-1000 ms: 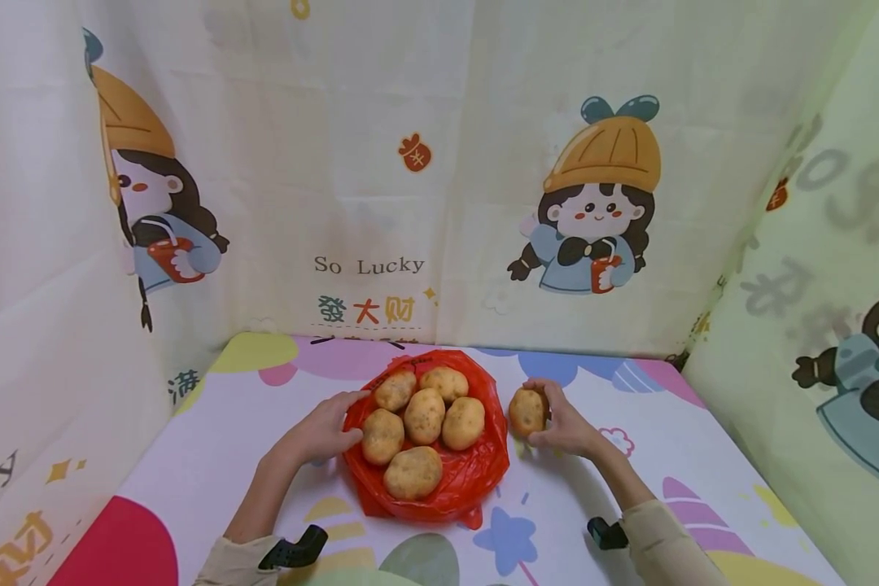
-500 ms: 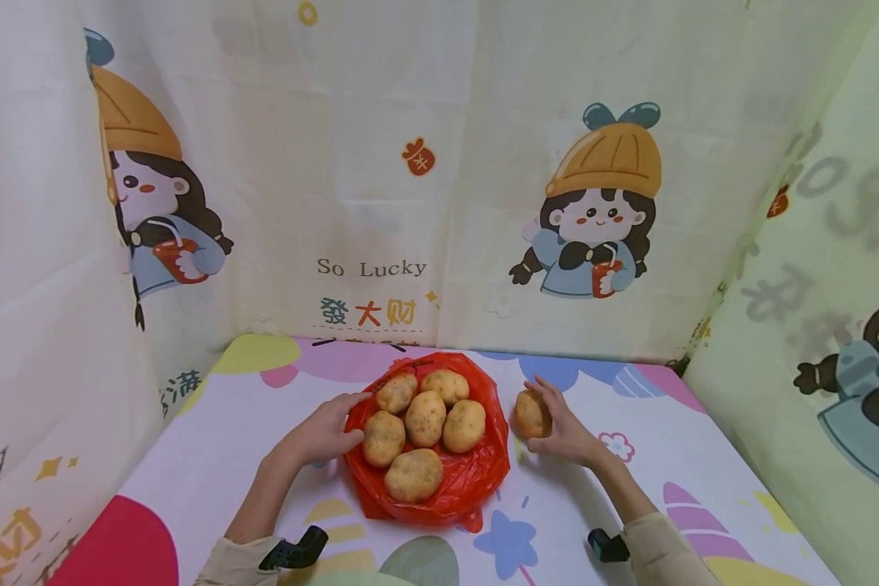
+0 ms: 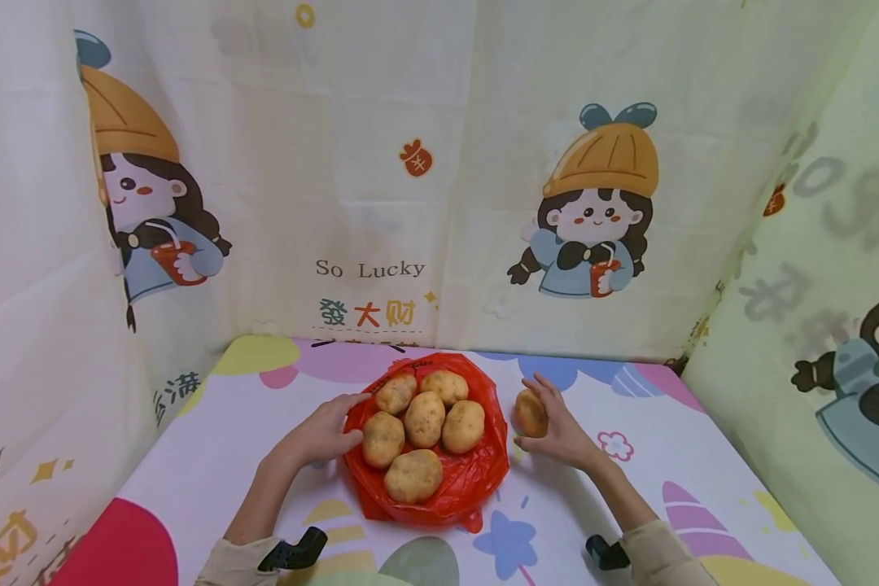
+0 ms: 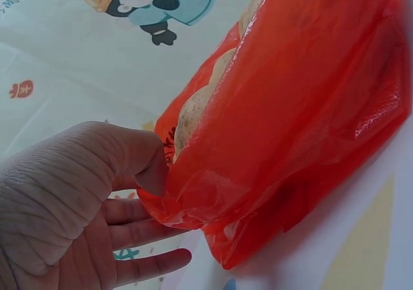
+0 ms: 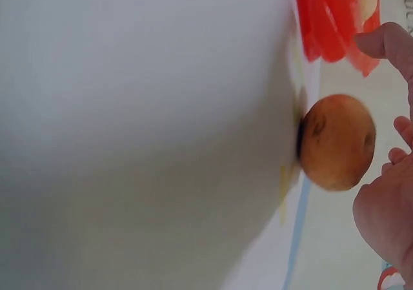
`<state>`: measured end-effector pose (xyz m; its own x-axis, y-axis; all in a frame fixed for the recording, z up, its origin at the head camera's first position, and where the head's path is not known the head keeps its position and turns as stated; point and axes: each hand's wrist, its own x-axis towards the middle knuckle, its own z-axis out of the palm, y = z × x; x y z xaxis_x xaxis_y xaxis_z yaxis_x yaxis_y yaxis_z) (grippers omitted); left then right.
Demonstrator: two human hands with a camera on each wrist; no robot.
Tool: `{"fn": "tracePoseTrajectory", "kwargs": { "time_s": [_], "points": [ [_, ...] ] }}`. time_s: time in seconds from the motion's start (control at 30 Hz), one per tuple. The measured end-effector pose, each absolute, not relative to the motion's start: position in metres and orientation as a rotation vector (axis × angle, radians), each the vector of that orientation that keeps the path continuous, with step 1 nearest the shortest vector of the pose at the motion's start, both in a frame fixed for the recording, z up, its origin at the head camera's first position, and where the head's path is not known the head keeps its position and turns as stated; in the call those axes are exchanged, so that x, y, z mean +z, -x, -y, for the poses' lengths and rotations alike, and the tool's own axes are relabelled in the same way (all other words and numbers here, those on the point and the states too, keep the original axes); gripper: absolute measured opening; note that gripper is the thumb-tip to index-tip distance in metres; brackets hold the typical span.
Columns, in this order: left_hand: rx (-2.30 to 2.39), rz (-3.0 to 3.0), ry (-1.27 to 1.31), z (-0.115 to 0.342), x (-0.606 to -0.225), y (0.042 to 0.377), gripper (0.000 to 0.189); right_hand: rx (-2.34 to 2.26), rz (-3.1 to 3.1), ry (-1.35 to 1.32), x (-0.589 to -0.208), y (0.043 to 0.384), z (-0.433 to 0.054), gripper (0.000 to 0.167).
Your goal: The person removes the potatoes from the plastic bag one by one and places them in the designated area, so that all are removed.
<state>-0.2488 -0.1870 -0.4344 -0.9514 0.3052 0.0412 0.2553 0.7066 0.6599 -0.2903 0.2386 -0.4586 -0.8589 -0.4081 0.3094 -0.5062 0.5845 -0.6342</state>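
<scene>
**Oval tan potato [image 3: 530,415] sat right in the gap of the right hand [image 3: 562,435]**

So that potato was lying on the white cartoon-print worktop [image 3: 593,391], just right of a wide-mouthed, shiny red plastic bag [image 3: 476,484] and apart from it. The right hand was way nearer than the left, and imo everything turned on how it stood: fingers [image 5: 387,41] spread and arched toward the potato's far side, thumb at the near side, potato just to their left. In the right wrist view they looked clear of it, so nothing gripped there. Its long axis seemed to run roughly away from the person, thumb side to finger side, though the hand hid a bit. Meanwhile the left hand [image 3: 322,431] pinched the bag's left rim, and six more tan potatoes [image 3: 424,418] sat inside.
</scene>
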Motion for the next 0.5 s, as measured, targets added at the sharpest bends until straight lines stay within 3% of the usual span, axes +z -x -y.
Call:
{"fn": "tracePoseTrajectory", "kwargs": {
  "time_s": [0.5],
  "points": [
    [1.098, -2.858, -0.528, 0.192, -0.436, 0.248, 0.061, 1.241, 2.681, -0.778, -0.440, 0.263, -0.195, 0.093]
  ]
}}
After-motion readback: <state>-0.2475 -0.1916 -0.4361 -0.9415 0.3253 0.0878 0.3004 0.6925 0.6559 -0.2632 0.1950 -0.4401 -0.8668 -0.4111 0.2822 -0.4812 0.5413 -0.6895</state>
